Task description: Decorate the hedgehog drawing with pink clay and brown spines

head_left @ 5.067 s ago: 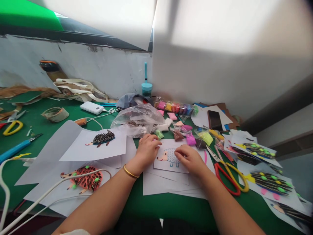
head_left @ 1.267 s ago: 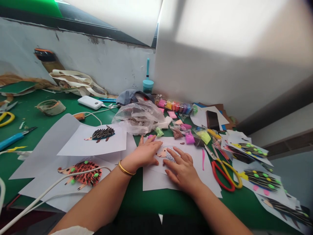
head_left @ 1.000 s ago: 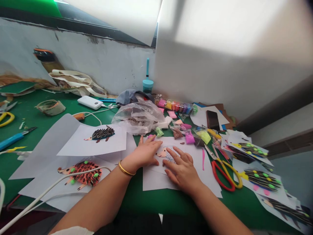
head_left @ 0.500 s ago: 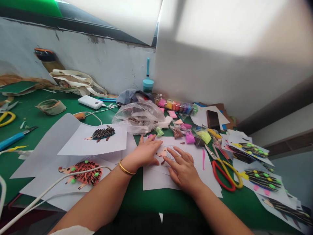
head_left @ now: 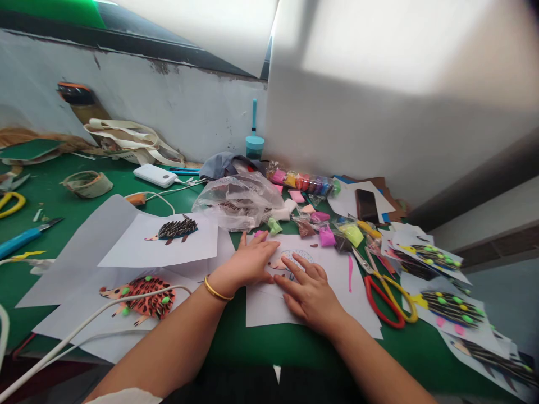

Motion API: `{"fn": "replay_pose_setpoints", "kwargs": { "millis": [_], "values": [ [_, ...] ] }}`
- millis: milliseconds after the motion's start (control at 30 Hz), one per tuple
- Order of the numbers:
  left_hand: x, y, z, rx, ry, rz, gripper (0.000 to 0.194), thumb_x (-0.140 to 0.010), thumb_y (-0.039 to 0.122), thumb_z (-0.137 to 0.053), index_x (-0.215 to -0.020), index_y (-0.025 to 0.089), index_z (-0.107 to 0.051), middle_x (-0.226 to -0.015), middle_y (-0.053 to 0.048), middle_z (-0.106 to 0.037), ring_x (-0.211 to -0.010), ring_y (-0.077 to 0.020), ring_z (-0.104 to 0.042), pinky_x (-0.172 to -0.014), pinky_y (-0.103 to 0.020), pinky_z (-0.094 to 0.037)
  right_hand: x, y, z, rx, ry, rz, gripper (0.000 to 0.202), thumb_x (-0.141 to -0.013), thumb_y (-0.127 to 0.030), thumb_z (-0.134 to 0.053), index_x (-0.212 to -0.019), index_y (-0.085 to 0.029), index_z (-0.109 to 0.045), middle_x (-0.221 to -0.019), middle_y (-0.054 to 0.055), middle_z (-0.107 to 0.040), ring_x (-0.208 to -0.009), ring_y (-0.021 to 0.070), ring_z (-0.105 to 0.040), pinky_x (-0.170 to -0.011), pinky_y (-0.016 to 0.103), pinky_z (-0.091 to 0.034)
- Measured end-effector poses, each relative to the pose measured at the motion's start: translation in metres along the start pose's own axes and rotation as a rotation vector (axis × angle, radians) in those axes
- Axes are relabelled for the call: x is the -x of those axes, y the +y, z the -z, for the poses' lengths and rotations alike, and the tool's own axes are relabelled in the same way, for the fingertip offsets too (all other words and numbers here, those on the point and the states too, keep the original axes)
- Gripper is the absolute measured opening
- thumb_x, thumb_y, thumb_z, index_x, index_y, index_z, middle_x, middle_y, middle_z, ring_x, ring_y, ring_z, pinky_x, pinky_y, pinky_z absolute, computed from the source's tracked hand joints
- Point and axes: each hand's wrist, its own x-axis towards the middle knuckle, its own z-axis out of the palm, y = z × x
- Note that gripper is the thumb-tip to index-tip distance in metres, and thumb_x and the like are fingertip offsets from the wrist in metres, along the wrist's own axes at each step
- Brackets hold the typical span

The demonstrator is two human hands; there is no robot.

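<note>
A white sheet [head_left: 265,311] lies in front of me with a hedgehog drawing [head_left: 300,256] on it. The drawing has a pinkish face and a blue dotted outline. My left hand [head_left: 252,261], with a gold bangle at its wrist, rests on the sheet's left side, fingers apart. Over the lower part of the drawing, my right hand [head_left: 309,286] is spread with its fingertips at the hedgehog's face and front leg, hiding part of it. Neither hand appears to hold anything. A small brown piece of clay [head_left: 314,245] lies just above the drawing.
Bagged coloured clay [head_left: 327,235] and a plastic bag of seeds [head_left: 238,202] lie beyond the sheet. Scissors [head_left: 385,294] are at the right, beside finished hedgehog pictures [head_left: 452,307]. More pictures [head_left: 177,229] and a white cable [head_left: 105,307] are at the left.
My right hand has slid slightly left and toward me across the sheet, uncovering more of the blue dotted outline. My left hand has barely moved.
</note>
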Motion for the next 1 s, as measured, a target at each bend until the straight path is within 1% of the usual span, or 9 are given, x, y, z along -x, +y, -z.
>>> {"fn": "replay_pose_setpoints", "kwargs": {
  "millis": [133,233,300,367,433,533,633,833,1000],
  "values": [
    [-0.001,-0.001,-0.001,0.016,-0.003,0.0,0.089,-0.067,0.046,-0.081,-0.143,0.028,-0.039,-0.153,-0.015,-0.042,-0.15,-0.037,-0.018,-0.115,-0.07,-0.003,0.0,0.001,0.002,-0.048,0.028,-0.02,0.025,-0.09,-0.03,-0.059,-0.11,-0.036,-0.072,-0.149,0.0,-0.05,-0.139,0.0306,-0.039,-0.104,0.048,-0.032],
    [-0.001,-0.001,-0.001,0.03,0.007,0.001,0.09,-0.067,0.045,-0.081,-0.144,0.028,-0.039,-0.153,-0.014,-0.042,-0.15,-0.0369,-0.018,-0.114,-0.07,-0.003,0.0,0.004,0.001,-0.076,0.043,-0.04,0.033,-0.09,-0.026,-0.057,-0.12,-0.034,-0.068,-0.147,0.001,-0.052,-0.139,0.0296,-0.039,-0.105,0.047,-0.033],
    [0.0,-0.001,-0.001,0.039,0.014,-0.001,0.091,-0.067,0.045,-0.08,-0.145,0.028,-0.038,-0.152,-0.013,-0.044,-0.15,-0.0364,-0.018,-0.114,-0.071,-0.002,-0.001,0.006,-0.001,-0.075,0.093,-0.082,0.033,-0.09,-0.025,-0.056,-0.121,-0.03,-0.067,-0.143,0.003,-0.056,-0.136,0.0288,-0.042,-0.105,0.046,-0.034],
    [0.0,-0.001,-0.001,0.045,0.023,-0.004,0.091,-0.066,0.044,-0.081,-0.145,0.028,-0.038,-0.151,-0.012,-0.045,-0.15,-0.0361,-0.018,-0.114,-0.071,-0.002,-0.002,0.006,-0.003,-0.06,0.143,-0.131,0.027,-0.09,-0.029,-0.058,-0.114,-0.028,-0.07,-0.138,0.005,-0.061,-0.133,0.0292,-0.046,-0.104,0.046,-0.035],
    [0.0,0.0,-0.001,0.047,0.032,-0.005,0.092,-0.066,0.044,-0.081,-0.146,0.028,-0.039,-0.152,-0.012,-0.045,-0.149,-0.0363,-0.019,-0.115,-0.07,-0.001,-0.003,0.005,-0.006,-0.04,0.174,-0.163,0.021,-0.089,-0.037,-0.062,-0.105,-0.027,-0.072,-0.135,0.006,-0.062,-0.131,0.0304,-0.047,-0.104,0.047,-0.034],
    [0.0,0.002,0.0,0.039,0.039,0.007,0.093,-0.065,0.046,-0.082,-0.146,0.027,-0.039,-0.151,-0.013,-0.046,-0.149,-0.0369,-0.019,-0.115,-0.07,0.001,-0.007,0.0,-0.008,-0.021,0.196,-0.192,0.022,-0.086,-0.046,-0.066,-0.095,-0.026,-0.072,-0.134,0.006,-0.063,-0.13,0.0317,-0.048,-0.104,0.048,-0.032],
    [0.0,0.004,0.002,0.037,0.045,0.013,0.091,-0.065,0.047,-0.082,-0.144,0.028,-0.041,-0.146,-0.013,-0.051,-0.15,-0.0366,-0.018,-0.115,-0.069,0.004,-0.012,-0.004,-0.01,-0.013,0.204,-0.206,0.024,-0.084,-0.048,-0.068,-0.088,-0.025,-0.07,-0.133,0.006,-0.064,-0.129,0.032,-0.048,-0.103,0.048,-0.031],
    [0.001,0.006,0.004,0.037,0.057,0.005,0.088,-0.064,0.048,-0.082,-0.141,0.026,-0.046,-0.141,-0.013,-0.057,-0.149,-0.0362,-0.019,-0.113,-0.07,0.008,-0.019,-0.008,-0.014,0.036,0.2,-0.199,0.019,-0.083,-0.041,-0.071,-0.083,-0.023,-0.068,-0.131,0.008,-0.065,-0.127,0.0315,-0.049,-0.101,0.047,-0.03],
    [0.001,0.006,0.003,0.039,0.064,0.009,0.087,-0.064,0.048,-0.082,-0.14,0.025,-0.048,-0.14,-0.014,-0.057,-0.149,-0.0373,-0.02,-0.113,-0.07,0.01,-0.022,-0.012,-0.016,0.043,0.212,-0.191,0.009,-0.081,-0.031,-0.07,-0.086,-0.024,-0.068,-0.128,0.006,-0.067,-0.125,0.0301,-0.051,-0.1,0.045,-0.031]
  ]
}}
